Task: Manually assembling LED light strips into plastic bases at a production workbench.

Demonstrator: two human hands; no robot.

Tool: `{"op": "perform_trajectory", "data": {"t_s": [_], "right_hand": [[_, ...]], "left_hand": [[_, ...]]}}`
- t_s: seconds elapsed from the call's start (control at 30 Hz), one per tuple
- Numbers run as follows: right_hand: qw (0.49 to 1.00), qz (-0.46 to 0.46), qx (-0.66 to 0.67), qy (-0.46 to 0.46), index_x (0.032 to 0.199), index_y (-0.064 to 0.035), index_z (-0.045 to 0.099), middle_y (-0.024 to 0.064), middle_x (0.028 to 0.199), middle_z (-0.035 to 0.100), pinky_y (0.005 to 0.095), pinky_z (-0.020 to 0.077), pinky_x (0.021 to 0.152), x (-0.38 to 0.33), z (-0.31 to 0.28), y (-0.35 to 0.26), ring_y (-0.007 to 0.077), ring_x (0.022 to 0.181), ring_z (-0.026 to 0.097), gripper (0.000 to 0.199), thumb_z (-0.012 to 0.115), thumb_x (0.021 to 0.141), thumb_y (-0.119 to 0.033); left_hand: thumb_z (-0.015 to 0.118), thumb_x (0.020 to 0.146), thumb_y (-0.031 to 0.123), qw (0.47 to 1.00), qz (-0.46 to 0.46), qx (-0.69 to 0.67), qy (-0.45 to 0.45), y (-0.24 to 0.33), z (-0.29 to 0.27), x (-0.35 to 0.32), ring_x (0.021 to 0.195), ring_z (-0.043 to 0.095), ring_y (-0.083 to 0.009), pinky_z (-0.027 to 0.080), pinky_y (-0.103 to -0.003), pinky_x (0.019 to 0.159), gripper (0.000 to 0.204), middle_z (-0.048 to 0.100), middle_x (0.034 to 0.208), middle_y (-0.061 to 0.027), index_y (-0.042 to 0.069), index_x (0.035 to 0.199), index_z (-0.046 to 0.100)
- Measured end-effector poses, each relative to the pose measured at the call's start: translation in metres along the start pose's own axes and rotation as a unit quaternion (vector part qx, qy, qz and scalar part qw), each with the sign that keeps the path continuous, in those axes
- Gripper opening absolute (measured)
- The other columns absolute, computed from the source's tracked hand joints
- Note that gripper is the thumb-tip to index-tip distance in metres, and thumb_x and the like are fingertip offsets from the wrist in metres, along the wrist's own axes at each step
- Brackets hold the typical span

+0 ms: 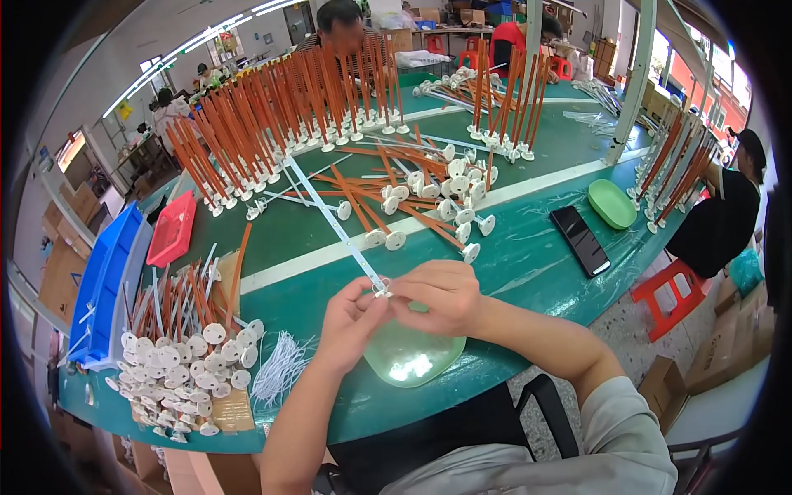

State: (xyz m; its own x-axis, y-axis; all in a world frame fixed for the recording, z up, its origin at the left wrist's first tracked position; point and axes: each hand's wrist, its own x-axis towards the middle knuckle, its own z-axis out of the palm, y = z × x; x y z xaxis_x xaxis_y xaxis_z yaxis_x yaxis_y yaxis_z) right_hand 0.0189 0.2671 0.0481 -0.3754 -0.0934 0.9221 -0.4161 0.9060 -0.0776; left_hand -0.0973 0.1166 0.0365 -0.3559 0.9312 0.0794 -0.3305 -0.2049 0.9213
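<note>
A flat pale blue strip (334, 223) with a small white base slants away from me over the table. At its near end, my left hand (351, 320) pinches it by the white base. The fingers of my right hand (437, 295) are closed at the same end; whatever they grip is too small to make out. Under both hands lies a light green plastic tray (412, 355). Beside my left forearm is a bunch of thin white ties (282, 369). Farther left are piled brown and pale strips with white disc bases (186, 363).
Brown strips stand upright in rows (280, 107) at the far side. Loose strips with white bases (429, 194) lie mid-table. A black phone (580, 241) and a green dish (612, 205) sit right; blue (106, 285) and red bins (172, 229) stand left. Other people are around the table.
</note>
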Motion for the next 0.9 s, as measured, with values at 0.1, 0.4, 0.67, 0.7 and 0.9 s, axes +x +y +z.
{"op": "perform_trajectory", "data": {"t_s": [0.1,0.4,0.67,0.7,0.9], "right_hand": [[1.0,-0.004,-0.003,0.017,0.084,-0.0008,0.068,0.0093,0.079,0.07,0.0287,0.0556,0.056,-0.002,0.001,-0.002,0.0222,0.064,0.069,0.025,0.076,0.061,0.001],[1.0,0.022,0.008,0.002,0.087,-0.0022,0.068,0.0106,0.081,0.07,0.03,0.0555,0.056,-0.004,0.002,-0.005,0.0223,0.067,0.069,0.024,0.076,0.064,0.001],[0.999,0.016,0.03,-0.02,0.089,0.0004,0.068,0.0101,0.085,0.071,0.0338,0.0559,0.063,-0.006,0.002,-0.001,0.0262,0.073,0.069,0.018,0.074,0.072,0.001],[0.999,0.024,0.033,-0.023,0.089,0.0004,0.068,0.0101,0.085,0.071,0.0338,0.0559,0.063,-0.005,0.003,-0.003,0.0262,0.073,0.069,0.018,0.074,0.072,0.001],[0.986,0.117,0.01,-0.122,0.087,-0.0041,0.068,0.0106,0.086,0.069,0.0341,0.0545,0.063,-0.002,-0.007,0.004,0.0277,0.071,0.067,0.018,0.073,0.071,0.001]], "left_hand": [[0.056,0.097,0.009,1.0,0.011,-0.01,-0.003,-0.005,0.002,-0.004,0.102,0.064,-0.0187,0.049,-0.034,0.094,0.024,0.066,0.113,-0.012,0.003,0.119,0.052],[0.059,0.095,0.01,0.998,0.0,-0.059,-0.007,-0.005,-0.003,-0.004,0.107,0.064,-0.0231,0.052,-0.036,0.094,0.029,0.064,0.113,-0.0145,0.001,0.122,0.049],[0.058,0.095,0.007,0.996,-0.001,-0.089,-0.021,-0.009,-0.007,0.0,0.112,0.061,-0.0222,0.048,-0.037,0.1,0.026,0.063,0.118,-0.0144,0.003,0.121,0.051],[0.057,0.094,0.003,0.996,-0.003,-0.092,-0.009,-0.006,-0.008,0.0,0.112,0.06,-0.0224,0.047,-0.037,0.101,0.027,0.063,0.119,-0.0152,0.003,0.121,0.051],[0.058,0.092,-0.001,0.997,0.067,0.03,0.032,0.003,-0.011,0.006,0.113,0.061,-0.0262,0.049,-0.039,0.101,0.033,0.058,0.126,-0.0191,0.0,0.124,0.051]]}}
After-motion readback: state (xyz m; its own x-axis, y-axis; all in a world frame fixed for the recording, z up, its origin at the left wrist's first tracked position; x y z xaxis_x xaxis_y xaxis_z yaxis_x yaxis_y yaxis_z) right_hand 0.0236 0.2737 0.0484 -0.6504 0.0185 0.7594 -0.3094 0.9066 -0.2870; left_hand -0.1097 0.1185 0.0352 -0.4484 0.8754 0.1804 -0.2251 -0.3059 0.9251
